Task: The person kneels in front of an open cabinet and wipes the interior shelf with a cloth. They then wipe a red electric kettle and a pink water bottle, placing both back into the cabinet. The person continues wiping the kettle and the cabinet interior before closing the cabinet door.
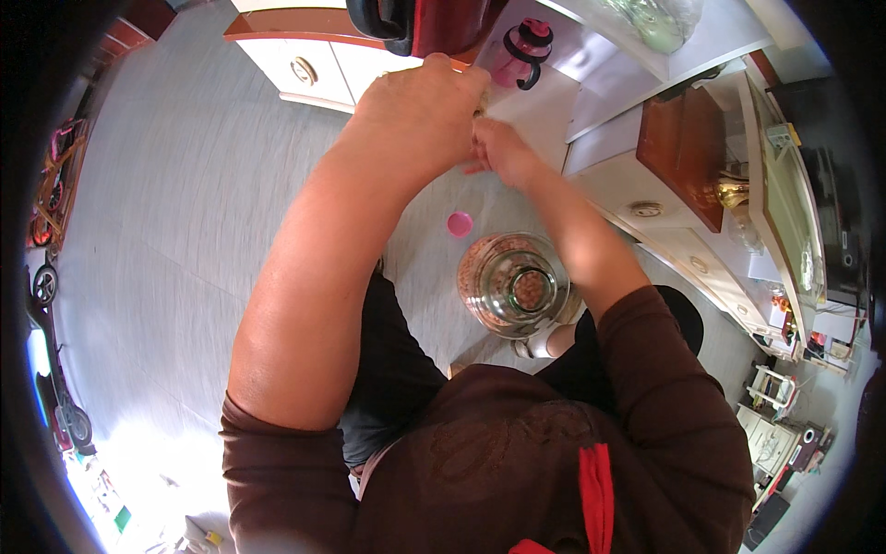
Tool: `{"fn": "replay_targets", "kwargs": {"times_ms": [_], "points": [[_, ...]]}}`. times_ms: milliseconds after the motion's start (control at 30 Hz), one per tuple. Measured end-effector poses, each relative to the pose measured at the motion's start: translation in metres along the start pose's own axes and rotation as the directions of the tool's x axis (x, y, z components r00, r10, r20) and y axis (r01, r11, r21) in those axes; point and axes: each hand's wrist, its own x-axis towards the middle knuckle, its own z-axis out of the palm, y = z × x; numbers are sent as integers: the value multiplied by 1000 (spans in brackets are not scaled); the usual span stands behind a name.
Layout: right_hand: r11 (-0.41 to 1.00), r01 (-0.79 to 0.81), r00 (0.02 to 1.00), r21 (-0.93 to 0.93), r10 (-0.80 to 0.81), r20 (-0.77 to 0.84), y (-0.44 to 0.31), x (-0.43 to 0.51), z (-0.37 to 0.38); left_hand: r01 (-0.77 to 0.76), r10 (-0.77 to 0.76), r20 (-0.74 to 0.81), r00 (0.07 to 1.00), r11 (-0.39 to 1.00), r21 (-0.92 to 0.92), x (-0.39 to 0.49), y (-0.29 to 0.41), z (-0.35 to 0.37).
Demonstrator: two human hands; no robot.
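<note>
My left hand (426, 104) is curled, its back towards me, just below a dark red vessel with a black handle (450, 28). My right hand (505, 151) meets it from the right with bent fingers, slightly blurred. A small pale bit (482, 104) shows at the left hand's edge; what it is, and what the fingers hold, is hidden. Below the hands, a wide glass jar (477, 305) stands on the floor near my foot. Pinkish-brown nuts or beans (531, 287) show through its open mouth. A round pink lid (459, 224) lies on the floor beside the jar.
A pink drinking bottle (522, 59) stands in a white cabinet compartment ahead, below a plastic bag of something green (654, 24). White drawers (647, 208) line the right side. A scooter (59, 388) stands at the far left on the grey floor (166, 208).
</note>
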Motion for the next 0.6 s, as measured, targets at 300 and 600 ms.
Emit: {"fn": "replay_targets", "kwargs": {"times_ms": [300, 600], "points": [[27, 370, 926, -929, -88, 366, 184, 82, -15, 24, -22, 57, 998, 999, -24, -16, 4, -16], [120, 225, 974, -967, -3, 227, 203, 117, -14, -121, 123, 105, 987, 992, -23, -18, 21, -23]]}}
